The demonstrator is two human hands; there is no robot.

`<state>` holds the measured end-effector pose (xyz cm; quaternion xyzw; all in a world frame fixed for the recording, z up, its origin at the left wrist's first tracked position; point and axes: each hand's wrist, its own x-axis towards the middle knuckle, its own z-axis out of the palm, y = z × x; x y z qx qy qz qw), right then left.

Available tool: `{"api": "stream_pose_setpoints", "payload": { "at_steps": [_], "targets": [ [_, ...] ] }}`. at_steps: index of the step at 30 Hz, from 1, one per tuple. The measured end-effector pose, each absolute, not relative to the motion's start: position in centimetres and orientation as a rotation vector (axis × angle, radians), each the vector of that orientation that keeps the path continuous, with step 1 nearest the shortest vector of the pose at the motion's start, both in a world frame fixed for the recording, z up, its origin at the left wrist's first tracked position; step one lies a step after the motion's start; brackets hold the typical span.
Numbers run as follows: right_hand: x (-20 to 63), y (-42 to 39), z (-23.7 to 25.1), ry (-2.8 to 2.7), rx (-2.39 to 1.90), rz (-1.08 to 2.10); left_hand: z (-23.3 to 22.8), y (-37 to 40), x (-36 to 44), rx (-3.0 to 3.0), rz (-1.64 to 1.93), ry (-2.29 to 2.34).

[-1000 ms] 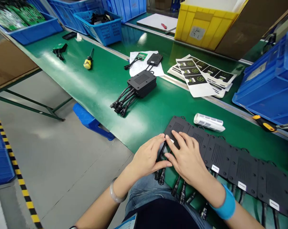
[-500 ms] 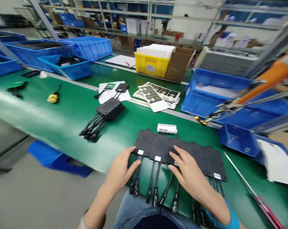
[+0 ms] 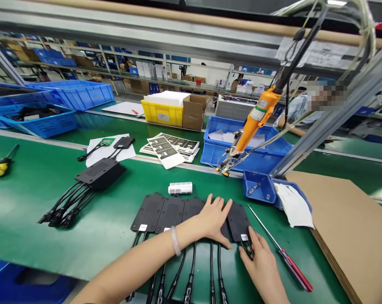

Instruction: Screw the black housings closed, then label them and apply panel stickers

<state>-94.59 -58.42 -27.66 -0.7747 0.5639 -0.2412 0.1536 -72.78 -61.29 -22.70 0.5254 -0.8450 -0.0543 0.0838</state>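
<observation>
While my left hand is lying spread over the fourth black box in a row of five, with fingers parted toward its far end and thumb near its cable end, my right hand is curving around the near right corner of the last box; whether it is pinching or only touching, I cannot tell. The row is stretching from my right hand leftward, passing under my left hand and forearm. Each box is pointing its long axis away from me, with cables coming out of the near end toward me. The first box is leaning its far end rightward, and the last is leaning its far end leftward.

My left forearm is covering the near end of the third box, and my left hand is hiding most of the fourth. Several cables are running out past the bottom edge of my view.

White labels are showing on the near ends of the first and last boxes, their print too small for me to read. Beyond my left hand, a white roll is carrying small printed marks, and farther off, paper sheets are showing dark panels with unreadable emblems. Right of my right hand, a red screwdriver is lying with its tip pointing away from me.
</observation>
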Motion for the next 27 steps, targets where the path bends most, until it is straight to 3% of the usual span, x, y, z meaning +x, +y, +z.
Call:
{"api": "stream_pose_setpoints", "payload": {
  "at_steps": [6,10,14,19,23,27],
  "targets": [
    [-96.3,-57.5,-24.5,1.451,-1.403,-0.748,-21.0,-60.7,-72.5,1.493,-0.297,-2.377],
    [-95.4,-56.6,-24.0,1.395,-1.232,-0.84,-20.6,-58.6,-69.5,1.366,-0.589,-2.125],
    [-94.6,-56.4,-26.1,1.481,-1.385,-0.771,-21.0,-57.4,-67.2,1.379,-0.664,-2.142],
    [-94.6,-56.6,-28.5,1.583,-1.827,-0.744,-21.8,-57.3,-66.3,1.475,-0.513,-2.32],
    [-95.4,-57.1,-27.5,1.589,-1.928,-0.669,-22.6,-57.7,-66.2,1.611,-0.406,-2.388],
    [-96.5,-57.4,-26.6,1.595,-1.895,-0.807,-21.4,-57.5,-65.8,1.582,-0.359,-2.373]
  ]
}}
